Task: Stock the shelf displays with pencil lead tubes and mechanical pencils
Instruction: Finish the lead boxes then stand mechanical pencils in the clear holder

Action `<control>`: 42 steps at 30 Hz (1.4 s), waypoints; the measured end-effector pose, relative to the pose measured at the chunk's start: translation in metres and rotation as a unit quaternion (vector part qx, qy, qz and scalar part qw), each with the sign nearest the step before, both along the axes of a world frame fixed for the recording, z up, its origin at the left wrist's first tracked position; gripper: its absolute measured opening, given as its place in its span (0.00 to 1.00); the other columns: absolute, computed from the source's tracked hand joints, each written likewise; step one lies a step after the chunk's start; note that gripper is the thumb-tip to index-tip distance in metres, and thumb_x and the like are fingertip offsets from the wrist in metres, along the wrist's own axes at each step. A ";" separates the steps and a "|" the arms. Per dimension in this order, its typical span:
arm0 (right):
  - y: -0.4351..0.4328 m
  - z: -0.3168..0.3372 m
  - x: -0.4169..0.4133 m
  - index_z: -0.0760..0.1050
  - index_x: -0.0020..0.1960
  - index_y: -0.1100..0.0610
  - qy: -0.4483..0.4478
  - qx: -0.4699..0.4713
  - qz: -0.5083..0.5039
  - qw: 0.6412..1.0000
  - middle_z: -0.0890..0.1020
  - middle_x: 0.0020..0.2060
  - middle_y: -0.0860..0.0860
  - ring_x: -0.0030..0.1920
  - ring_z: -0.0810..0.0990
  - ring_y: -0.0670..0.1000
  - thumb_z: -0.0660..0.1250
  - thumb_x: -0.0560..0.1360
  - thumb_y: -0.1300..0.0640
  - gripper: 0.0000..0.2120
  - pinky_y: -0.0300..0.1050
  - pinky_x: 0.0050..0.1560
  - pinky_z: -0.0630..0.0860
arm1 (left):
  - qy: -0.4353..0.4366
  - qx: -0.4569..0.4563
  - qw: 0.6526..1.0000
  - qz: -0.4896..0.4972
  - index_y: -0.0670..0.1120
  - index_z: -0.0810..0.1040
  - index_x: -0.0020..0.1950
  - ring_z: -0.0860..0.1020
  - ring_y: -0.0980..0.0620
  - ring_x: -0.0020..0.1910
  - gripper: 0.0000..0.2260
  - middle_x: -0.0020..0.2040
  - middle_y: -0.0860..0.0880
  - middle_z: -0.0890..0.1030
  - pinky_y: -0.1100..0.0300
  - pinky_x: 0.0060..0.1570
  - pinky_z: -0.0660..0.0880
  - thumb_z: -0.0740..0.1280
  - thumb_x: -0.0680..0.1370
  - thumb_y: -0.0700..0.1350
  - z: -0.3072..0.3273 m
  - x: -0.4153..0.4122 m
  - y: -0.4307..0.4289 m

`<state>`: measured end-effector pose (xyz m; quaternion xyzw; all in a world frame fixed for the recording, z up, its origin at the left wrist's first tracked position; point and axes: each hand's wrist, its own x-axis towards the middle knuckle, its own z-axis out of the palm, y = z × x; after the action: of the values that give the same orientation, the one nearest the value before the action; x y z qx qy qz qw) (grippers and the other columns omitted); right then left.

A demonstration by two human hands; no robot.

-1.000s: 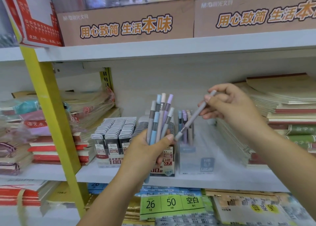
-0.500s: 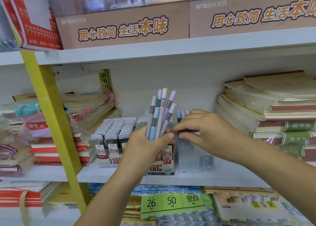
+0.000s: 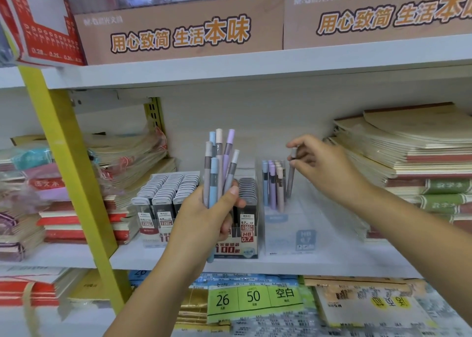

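Left hand point(image 3: 204, 216) clasping a bunch of pastel pencils point(image 3: 219, 168), partly hiding lead-tube boxes point(image 3: 166, 196); right hand point(image 3: 321, 165) pinching a grey pencil point(image 3: 290, 176) in the clear display box point(image 3: 286, 224) beside stacked notebooks point(image 3: 408, 153).

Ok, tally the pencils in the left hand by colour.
Blue pencils: 2
Grey pencils: 2
Purple pencil: 1
Beige pencil: 1
Total: 6 in the left hand, by visible tops.
Not counted: the grey pencil in the right hand.
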<state>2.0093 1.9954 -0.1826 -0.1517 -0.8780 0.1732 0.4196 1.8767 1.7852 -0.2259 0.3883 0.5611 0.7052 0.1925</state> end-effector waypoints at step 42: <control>-0.066 0.010 0.009 0.76 0.53 0.55 0.185 -0.328 0.167 0.911 0.85 0.37 0.51 0.34 0.83 0.47 0.66 0.77 0.64 0.07 0.36 0.32 0.76 | -0.079 -0.033 0.989 -0.124 0.44 0.80 0.59 0.83 0.53 0.35 0.19 0.49 0.42 0.87 0.61 0.31 0.80 0.70 0.73 0.52 -0.003 0.019 0.006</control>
<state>2.0187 1.9298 -0.1723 -0.0968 -0.6913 0.5439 0.4657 1.8960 1.7908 -0.2294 0.3915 0.5148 0.6855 0.3343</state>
